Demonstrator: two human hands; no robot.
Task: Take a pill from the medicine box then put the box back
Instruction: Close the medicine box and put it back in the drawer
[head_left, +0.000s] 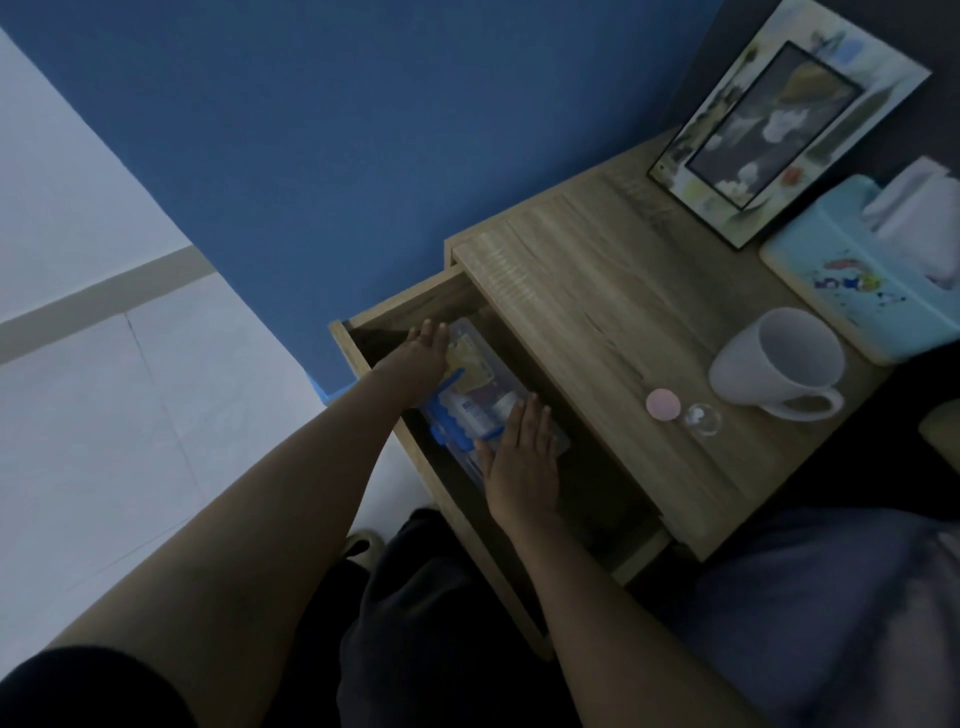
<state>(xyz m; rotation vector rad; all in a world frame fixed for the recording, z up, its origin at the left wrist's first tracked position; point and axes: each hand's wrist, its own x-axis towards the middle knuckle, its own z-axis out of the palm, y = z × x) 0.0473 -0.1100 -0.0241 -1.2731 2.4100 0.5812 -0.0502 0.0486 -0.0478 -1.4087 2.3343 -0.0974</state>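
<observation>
The medicine box, clear plastic with a blue handle and packets inside, lies in the open drawer of the wooden bedside table. My left hand grips the box's far end. My right hand lies flat on its near end, fingers together. On the tabletop rest a small pink round lid and a small clear round container; whether a pill is in it cannot be told.
A white mug lies on its side on the tabletop. Behind it stand a light blue tissue box and a picture frame. A blue wall is at the back, pale floor tiles at left, my dark-clothed legs below.
</observation>
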